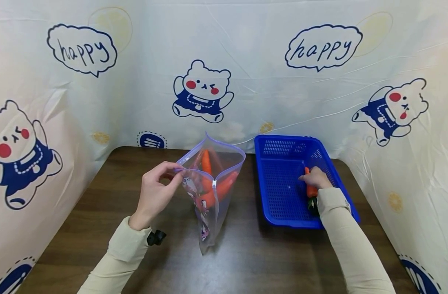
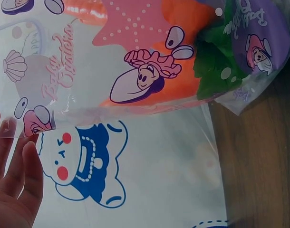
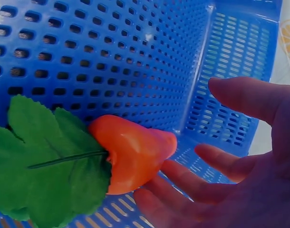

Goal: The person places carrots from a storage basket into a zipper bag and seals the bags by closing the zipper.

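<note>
A clear zip bag [image 1: 224, 214] with a purple rim and cartoon prints stands on the table with its mouth spread. My left hand [image 1: 158, 192] pinches the rim at its left side between thumb and fingers. Inside the bag lie orange carrots [image 1: 206, 164], one with green leaves [image 2: 216, 61] in the left wrist view. My right hand [image 1: 316, 179] reaches into a blue basket [image 1: 282, 196] over another carrot [image 3: 135, 154] with a green leafy top [image 3: 54, 164]. In the right wrist view the fingers [image 3: 197, 183] lie right beside this carrot, while the thumb stands apart from it.
The brown wooden table [image 1: 253, 261] carries the bag in the middle and the basket at the right. Printed cloth [image 1: 275, 98] with bears hangs around the back and sides. A small black item [image 1: 156, 237] sits at my left cuff.
</note>
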Available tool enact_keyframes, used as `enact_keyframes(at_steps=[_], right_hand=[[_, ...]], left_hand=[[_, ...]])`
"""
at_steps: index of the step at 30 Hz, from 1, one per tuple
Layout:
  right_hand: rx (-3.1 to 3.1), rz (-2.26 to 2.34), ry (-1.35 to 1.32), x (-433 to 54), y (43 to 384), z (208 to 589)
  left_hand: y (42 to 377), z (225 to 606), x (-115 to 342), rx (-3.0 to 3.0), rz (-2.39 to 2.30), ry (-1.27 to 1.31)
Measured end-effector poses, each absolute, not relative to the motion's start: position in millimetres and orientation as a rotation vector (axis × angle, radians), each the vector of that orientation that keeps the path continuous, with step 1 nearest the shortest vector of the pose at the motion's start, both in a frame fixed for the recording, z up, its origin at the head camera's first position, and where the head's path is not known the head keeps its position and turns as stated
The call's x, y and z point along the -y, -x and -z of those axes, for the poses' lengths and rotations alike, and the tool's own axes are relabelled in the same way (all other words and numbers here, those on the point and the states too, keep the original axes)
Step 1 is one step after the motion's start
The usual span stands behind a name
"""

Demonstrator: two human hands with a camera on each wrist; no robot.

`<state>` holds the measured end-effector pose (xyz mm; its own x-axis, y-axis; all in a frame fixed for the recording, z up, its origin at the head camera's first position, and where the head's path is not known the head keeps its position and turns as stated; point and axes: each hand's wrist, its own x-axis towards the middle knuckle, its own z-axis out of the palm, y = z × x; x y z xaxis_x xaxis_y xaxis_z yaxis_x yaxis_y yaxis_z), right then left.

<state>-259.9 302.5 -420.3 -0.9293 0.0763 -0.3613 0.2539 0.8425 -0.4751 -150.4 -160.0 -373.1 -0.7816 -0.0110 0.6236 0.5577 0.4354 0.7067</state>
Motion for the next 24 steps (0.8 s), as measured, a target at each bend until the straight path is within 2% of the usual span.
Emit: enact_keyframes(at_steps=[9,24], right_hand=[[-2.66,0.715,-0.291,-299,259,426],[-2.666,0.615,-0.198,-290,262,436]], left_hand=[[150,371,160,2.152,1.352,0.457],[149,371,162,2.142,1.333,0.466]])
